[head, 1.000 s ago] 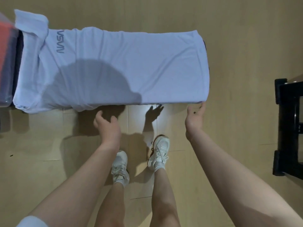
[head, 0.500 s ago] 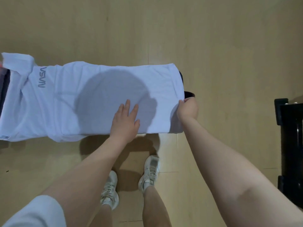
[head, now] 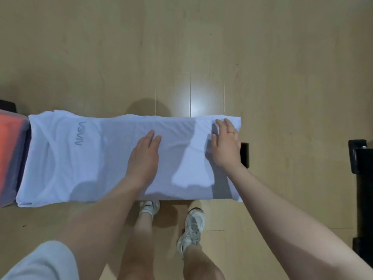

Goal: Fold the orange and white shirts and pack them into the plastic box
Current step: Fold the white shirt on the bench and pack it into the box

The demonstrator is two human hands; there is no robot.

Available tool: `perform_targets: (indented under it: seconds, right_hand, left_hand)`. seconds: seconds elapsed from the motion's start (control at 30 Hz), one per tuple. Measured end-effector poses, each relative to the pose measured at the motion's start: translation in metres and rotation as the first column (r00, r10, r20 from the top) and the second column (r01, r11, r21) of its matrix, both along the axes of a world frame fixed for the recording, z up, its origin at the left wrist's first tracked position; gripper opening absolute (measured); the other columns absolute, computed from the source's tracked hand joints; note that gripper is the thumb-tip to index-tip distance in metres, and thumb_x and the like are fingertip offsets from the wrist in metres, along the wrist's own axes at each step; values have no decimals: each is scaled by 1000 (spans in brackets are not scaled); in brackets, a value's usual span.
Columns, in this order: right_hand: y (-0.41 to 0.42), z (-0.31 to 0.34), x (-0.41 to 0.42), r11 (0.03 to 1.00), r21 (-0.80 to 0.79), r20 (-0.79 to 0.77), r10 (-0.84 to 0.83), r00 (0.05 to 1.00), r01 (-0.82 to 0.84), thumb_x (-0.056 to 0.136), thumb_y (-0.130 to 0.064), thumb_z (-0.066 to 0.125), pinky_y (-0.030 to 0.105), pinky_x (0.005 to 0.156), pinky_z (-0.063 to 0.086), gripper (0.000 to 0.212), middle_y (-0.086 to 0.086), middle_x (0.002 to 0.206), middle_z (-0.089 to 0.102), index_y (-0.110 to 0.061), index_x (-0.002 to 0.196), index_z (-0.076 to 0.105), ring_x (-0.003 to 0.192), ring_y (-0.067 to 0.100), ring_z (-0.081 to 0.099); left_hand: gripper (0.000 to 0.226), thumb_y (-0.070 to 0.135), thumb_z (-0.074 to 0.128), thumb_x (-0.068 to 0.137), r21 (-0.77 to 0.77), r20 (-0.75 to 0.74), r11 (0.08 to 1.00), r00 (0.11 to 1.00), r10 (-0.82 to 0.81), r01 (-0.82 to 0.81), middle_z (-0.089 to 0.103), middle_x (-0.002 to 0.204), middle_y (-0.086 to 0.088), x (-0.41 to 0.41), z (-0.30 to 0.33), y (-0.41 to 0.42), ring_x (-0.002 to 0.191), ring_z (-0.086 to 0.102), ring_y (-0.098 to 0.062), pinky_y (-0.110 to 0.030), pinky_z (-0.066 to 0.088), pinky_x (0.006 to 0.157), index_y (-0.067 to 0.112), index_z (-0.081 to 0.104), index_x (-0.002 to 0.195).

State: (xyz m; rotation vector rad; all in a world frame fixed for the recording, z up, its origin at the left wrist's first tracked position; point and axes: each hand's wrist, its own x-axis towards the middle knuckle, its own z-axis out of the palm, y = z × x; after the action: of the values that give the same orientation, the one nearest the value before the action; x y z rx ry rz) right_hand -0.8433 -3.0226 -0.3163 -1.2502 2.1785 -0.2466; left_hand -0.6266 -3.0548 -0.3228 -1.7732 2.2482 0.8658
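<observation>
— So, starting from the far left, what was over there?

— At the left edge sat the plastic box (head: pixel 12 158), see-through, with something orange (head: pixel 6 134) showing through its wall. I took that for the orange shirt, though I could not make out how it lay. A small dark object (head: pixel 7 106) stood just behind the box.

— And the white one?

— The white shirt (head: pixel 84 162) lay flat as a long band on a raised surface, its left end touching the box. A grey logo (head: pixel 80 133) was printed near that end, letters turned sideways. The band looked doubled over lengthwise, with layered edges showing at the near left corner.

— Where were the hands?

— Both were on the cloth. The left hand (head: pixel 144 154) rested palm down about the middle of the band, fingers straight and held close together, gripping nothing, only pressing. Further right, the right hand (head: pixel 226 146) lay palm down near the shirt's right end, fingers spread a little, a thin ring (head: pixel 231 132) on one. Whether its thumb had caught a fold underneath, I could not tell; the fingers on top were flat.

— Anything past that?

— A black corner (head: pixel 244 154) of whatever lay under the shirt poked out just beside the right wrist. Below, the person's two white sneakers (head: pixel 191 227) stood on the wooden floor (head: pixel 282 57). Well apart, at the right edge, stood a piece of black furniture (head: pixel 363 188).
</observation>
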Motion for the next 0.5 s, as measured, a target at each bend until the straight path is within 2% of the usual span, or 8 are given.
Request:
perform_targets:
  seconds: [0.1,0.17,0.23,0.3,0.37,0.43,0.5]
  right_hand:
    - [-53,-7,43,961,-108,9,256,967,-253,96,-19,40,42,106,31,37,7,139,48,-15,133,47,131,30,37]
    - [-84,-19,68,945,15,29,325,945,-325,97,-21,36,38,106,27,37,5,134,53,-16,133,46,130,28,38]
    - [-110,-32,84,907,235,14,357,934,-350,97,-26,33,37,104,25,30,9,121,60,-14,118,52,123,29,44]
    - [-130,-41,91,832,455,28,343,939,-317,96,-32,33,38,100,28,28,10,96,62,-16,83,51,106,29,53]
    - [-142,-47,87,783,557,124,252,960,-277,94,-36,40,37,90,31,38,5,74,53,-18,60,42,84,27,53]
    - [-149,-46,81,774,582,219,147,965,-250,89,-31,49,33,75,32,38,2,63,45,-18,55,39,73,24,46]
    - [-155,-46,78,788,557,258,137,956,-263,87,-21,50,31,67,31,34,0,61,43,-17,55,38,72,23,43]
  left_hand:
    - [46,6,37,95,-42,115,999,993,28,-24,24,154,-11,41,-8,-51,136,27,-33,-44,30,106,11,35,141]
    - [47,1,40,92,-62,182,998,983,19,-8,28,151,-15,70,-18,-85,132,32,-36,-46,33,102,8,37,139]
    - [37,9,40,94,-43,242,999,970,7,4,42,140,-19,95,-26,-111,125,40,-37,-45,34,99,4,45,130]
    - [27,23,34,96,49,353,999,936,-18,1,57,118,-19,112,-31,-132,112,48,-34,-41,34,94,7,52,106]
    - [35,35,27,96,192,418,981,905,-84,2,61,108,-17,122,-35,-148,107,51,-32,-39,32,95,12,52,93]
    - [46,43,24,95,298,405,954,907,-114,-14,61,115,-13,128,-42,-157,113,50,-29,-40,27,103,14,59,101]
    - [46,43,26,95,372,402,926,910,-106,-57,59,118,-11,131,-45,-166,116,48,-27,-39,25,106,14,60,106]
